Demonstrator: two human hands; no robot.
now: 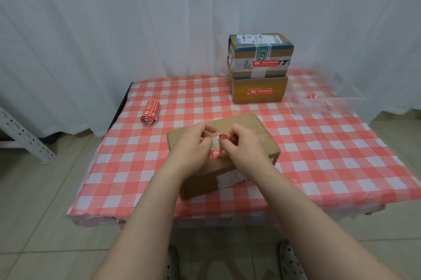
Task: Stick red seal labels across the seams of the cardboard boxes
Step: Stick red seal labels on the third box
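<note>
Three cardboard boxes stand on the red-and-white checked table (319,154), all seen from the head camera.

Head view, near centre: a plain brown cardboard box (248,127) lies at an angle, its top face up, so the seam is within reach of both hands. The left hand (193,145) and the right hand (241,147) meet just above that face. Each pinches one narrow red seal label (215,154) between thumb and fingertips. The left hand appears to hold the white part and the right hand the red upper end. Judgement: the label is being peeled from its backing, and it is not yet stuck down. Whether its lower end touches the box cannot be told.

Head view, far left: a roll of red seal labels (150,112) lies well apart from the box, apparently parked as supply.

Head view, far right: a tape-wrapped cardboard box (259,56) sits on a flat brown cardboard box (258,99). Each carries a red strip on its near face, so these two are judged finished and set aside. Just right of them is a clear plastic tray (341,102) holding small red scraps, probably waste.
</note>
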